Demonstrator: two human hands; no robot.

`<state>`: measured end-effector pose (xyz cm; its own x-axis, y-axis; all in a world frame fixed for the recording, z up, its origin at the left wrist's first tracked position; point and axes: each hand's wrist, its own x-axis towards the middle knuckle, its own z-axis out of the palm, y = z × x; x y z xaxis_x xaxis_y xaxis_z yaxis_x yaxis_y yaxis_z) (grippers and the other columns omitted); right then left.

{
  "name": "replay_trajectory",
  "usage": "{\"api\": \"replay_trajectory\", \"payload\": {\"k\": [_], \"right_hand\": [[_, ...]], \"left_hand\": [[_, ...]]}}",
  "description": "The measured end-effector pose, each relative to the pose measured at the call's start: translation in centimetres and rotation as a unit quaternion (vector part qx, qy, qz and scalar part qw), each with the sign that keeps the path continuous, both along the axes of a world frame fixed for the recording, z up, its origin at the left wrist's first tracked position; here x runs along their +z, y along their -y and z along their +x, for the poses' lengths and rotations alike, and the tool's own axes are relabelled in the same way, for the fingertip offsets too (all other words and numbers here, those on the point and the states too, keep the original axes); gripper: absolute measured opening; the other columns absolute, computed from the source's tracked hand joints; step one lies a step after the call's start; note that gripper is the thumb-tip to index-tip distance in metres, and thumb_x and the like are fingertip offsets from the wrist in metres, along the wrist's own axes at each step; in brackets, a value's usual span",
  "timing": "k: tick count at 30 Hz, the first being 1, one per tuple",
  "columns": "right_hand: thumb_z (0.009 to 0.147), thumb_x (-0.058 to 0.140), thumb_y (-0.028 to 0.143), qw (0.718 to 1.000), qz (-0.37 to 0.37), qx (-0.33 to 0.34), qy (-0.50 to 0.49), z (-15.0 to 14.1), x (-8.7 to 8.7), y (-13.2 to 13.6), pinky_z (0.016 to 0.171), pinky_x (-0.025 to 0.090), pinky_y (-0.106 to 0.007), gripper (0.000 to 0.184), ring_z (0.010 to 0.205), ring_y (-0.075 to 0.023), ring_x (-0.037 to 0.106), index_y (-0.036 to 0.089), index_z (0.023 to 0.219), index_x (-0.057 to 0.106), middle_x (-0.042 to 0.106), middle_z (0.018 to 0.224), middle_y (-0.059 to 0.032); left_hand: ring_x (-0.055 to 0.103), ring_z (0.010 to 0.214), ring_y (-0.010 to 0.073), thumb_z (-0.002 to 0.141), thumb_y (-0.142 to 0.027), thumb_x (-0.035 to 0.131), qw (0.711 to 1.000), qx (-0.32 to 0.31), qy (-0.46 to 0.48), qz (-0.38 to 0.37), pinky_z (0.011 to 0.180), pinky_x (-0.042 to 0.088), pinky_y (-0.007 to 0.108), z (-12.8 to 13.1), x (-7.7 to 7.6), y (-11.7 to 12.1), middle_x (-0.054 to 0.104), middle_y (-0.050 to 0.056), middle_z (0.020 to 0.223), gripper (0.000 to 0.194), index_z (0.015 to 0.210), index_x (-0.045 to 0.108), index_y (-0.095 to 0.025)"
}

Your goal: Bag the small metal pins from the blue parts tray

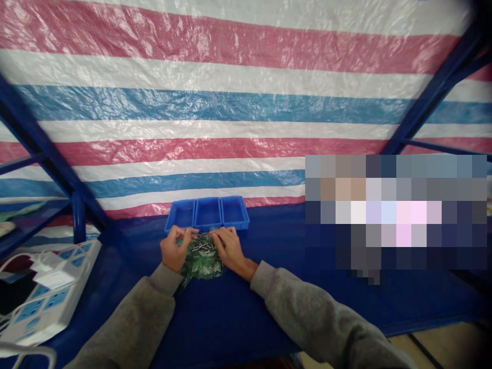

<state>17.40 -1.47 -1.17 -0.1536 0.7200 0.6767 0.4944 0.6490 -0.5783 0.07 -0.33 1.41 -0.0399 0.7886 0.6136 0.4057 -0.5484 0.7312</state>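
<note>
A green-tinted clear plastic bag [203, 269] lies on the blue table, with a loose heap of thin metal pins or screws [205, 246] showing at its far end. My left hand [175, 249] is at the bag's left side, thumb and forefinger pinched together above the metal pieces. On the other side, my right hand [230, 250] bends over the bag's right edge with its fingertips drawn together near the heap. What either pinch holds is too small to make out. Just beyond my fingers stand three joined blue trays [208, 213].
To the left, a white power strip [63, 307] carries a plugged-in white adapter [56, 271] and cables. Blue metal frame posts [79, 218] rise at both sides. A striped plastic sheet [230, 107] hangs behind the table [226, 328]. A blurred-out patch hides the right side.
</note>
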Motion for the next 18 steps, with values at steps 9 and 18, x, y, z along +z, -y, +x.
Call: {"api": "replay_trajectory", "payload": {"k": [9,18], "right_hand": [[0.094,0.038,0.023,1.0,-0.001,-0.005,0.012,-0.02,-0.02,-0.02,0.079,0.031,-0.031,0.023,0.08,-0.0145,0.055,0.019,0.091,0.06,0.065,0.087,-0.003],[0.094,0.038,0.022,1.0,-0.002,-0.023,-0.012,0.08,0.02,-0.02,0.077,0.031,-0.03,0.023,0.078,-0.0149,0.054,0.02,0.089,0.06,0.063,0.083,-0.0022]], "left_hand": [[0.062,0.06,0.0121,0.08,-0.032,0.057,0.996,-0.001,-0.085,-0.012,0.064,0.05,0.022,-0.09,0.02,-0.52,0.064,-0.001,0.064,0.017,0.071,0.057,-0.017],[0.059,0.069,0.014,0.081,-0.031,0.056,0.977,-0.047,-0.204,0.027,0.068,0.046,0.025,-0.4,-0.04,-0.9,0.066,0.002,0.077,0.016,0.081,0.065,-0.018]]}}
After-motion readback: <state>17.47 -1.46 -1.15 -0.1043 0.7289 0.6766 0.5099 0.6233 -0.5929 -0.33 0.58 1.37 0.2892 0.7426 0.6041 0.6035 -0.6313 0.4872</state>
